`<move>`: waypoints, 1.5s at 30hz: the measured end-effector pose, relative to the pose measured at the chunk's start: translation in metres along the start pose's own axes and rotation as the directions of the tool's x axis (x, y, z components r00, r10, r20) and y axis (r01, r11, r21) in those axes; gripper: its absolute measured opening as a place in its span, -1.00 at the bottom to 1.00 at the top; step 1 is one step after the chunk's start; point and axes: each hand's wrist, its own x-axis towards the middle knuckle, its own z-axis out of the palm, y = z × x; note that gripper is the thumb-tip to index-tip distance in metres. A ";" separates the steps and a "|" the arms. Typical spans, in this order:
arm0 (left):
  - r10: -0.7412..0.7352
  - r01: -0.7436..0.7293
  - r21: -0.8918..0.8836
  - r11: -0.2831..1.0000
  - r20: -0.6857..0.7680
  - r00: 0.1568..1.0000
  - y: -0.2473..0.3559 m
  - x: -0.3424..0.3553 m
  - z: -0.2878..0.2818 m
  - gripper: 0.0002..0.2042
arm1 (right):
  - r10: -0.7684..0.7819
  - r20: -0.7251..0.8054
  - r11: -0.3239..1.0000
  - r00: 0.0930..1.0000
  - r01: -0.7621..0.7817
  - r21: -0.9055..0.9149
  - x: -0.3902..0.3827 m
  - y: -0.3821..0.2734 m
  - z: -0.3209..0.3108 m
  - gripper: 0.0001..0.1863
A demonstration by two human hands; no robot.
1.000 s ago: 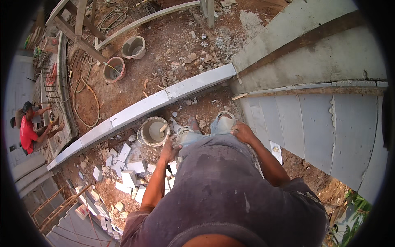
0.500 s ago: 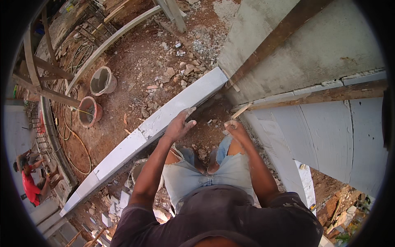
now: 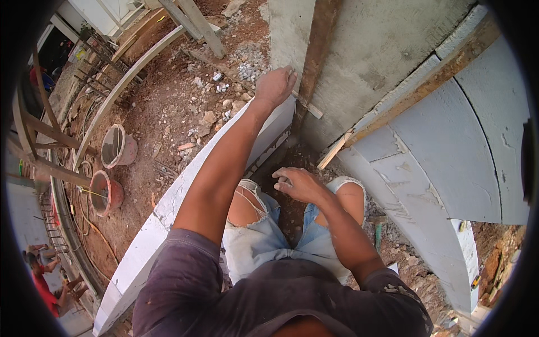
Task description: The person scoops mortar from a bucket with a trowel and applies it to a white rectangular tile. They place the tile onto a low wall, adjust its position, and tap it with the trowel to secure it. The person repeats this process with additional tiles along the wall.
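My left hand point(image 3: 276, 87) reaches forward to the far end of a low row of white blocks point(image 3: 159, 224), close to the grey concrete wall point(image 3: 387, 48). Its fingers are curled together, and whatever they may hold is hidden. A short wooden strip point(image 3: 310, 108) sticks out beside them, at the foot of an upright board point(image 3: 319, 50). Over the gap between my knees hovers my right hand point(image 3: 298, 184), thumb and fingers apart, with nothing in it. Near that hand a wooden splinter point(image 3: 331, 154) juts from the end of a long timber point(image 3: 421, 84).
Two buckets point(image 3: 115, 196) stand on the rubble-strewn ground at left. A curved white block wall point(image 3: 443, 146) rises on my right. A wooden frame point(image 3: 56, 137) stands at far left. A person in red point(image 3: 45, 283) crouches at the lower left.
My left hand has moved forward from above the block row to its far end by the concrete wall. My right hand has shifted left and nearer, its fingers now apart. The view has turned right.
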 end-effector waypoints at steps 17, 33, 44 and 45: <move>-0.106 0.107 -0.004 0.994 0.140 0.984 -0.021 -0.018 -0.027 -0.61 | 0.226 -0.259 0.931 0.939 -0.130 0.341 -0.009 0.015 -0.039 -0.53; -0.055 0.050 0.028 0.998 0.232 0.971 0.045 -0.100 -0.022 -0.72 | 0.477 -0.326 0.411 0.816 0.121 0.904 0.072 0.021 -0.056 -0.41; -0.193 0.230 -0.260 0.938 0.161 0.968 0.022 -0.075 -0.005 -0.67 | 0.536 -0.595 0.613 0.599 0.208 0.762 0.087 0.035 -0.083 -0.69; -0.170 0.184 -0.289 0.939 0.073 0.983 0.012 -0.065 0.003 -0.67 | 0.503 -0.646 0.667 0.574 0.217 0.713 0.092 0.032 -0.085 -0.69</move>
